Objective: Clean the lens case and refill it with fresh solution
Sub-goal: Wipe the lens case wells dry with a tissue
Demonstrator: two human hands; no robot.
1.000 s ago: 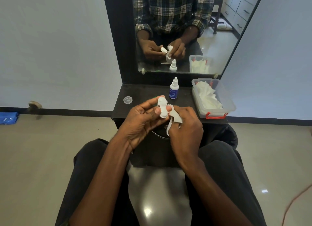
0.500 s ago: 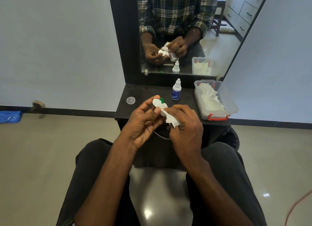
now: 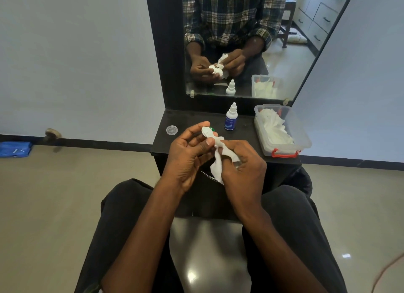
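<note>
Left hand (image 3: 188,155) fingers still grip the lens case (image 3: 207,132); right hand (image 3: 242,168) fingers, pinching the tissue (image 3: 218,161), have seemingly twisted it tighter.

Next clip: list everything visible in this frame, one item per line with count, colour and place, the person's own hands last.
lens case: one, white, held above the shelf's front edge
tissue: one, white, pressed to the case
solution bottle: one, white with blue label, upright on the shelf
loose cap: one, clear, shelf's left end
tissue box: one, clear with red latch, shelf's right end
shelf: one, black, below the mirror
mirror: one, on the wall
cloth: one, blue, floor far left
left hand: grips the case
right hand: pinches the tissue
</note>
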